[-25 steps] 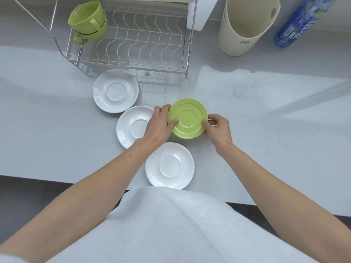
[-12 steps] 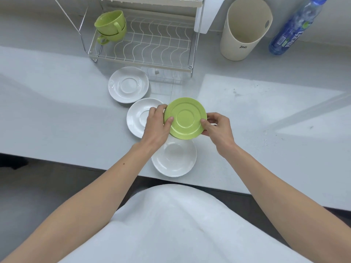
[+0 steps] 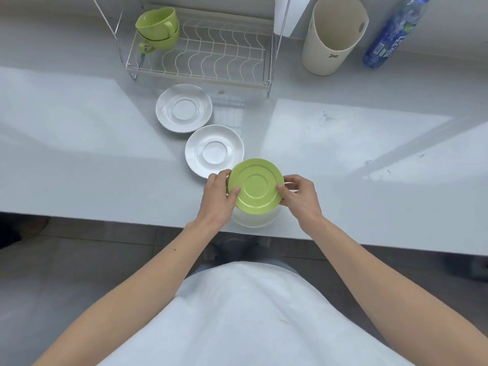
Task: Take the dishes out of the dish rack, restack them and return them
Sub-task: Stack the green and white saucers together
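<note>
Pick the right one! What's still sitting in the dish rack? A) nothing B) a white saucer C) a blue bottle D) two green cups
D: two green cups sit stacked in the dish rack's left corner, while the white saucers lie out on the counter.

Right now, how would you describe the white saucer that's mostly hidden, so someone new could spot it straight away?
Start at the wire dish rack at the back of the counter and follow the line of white saucers toward the counter's near edge. The last one, the hidden saucer, lies beneath the green saucer held in both hands. Unlike the two fully visible white saucers, only its near rim shows.
</note>
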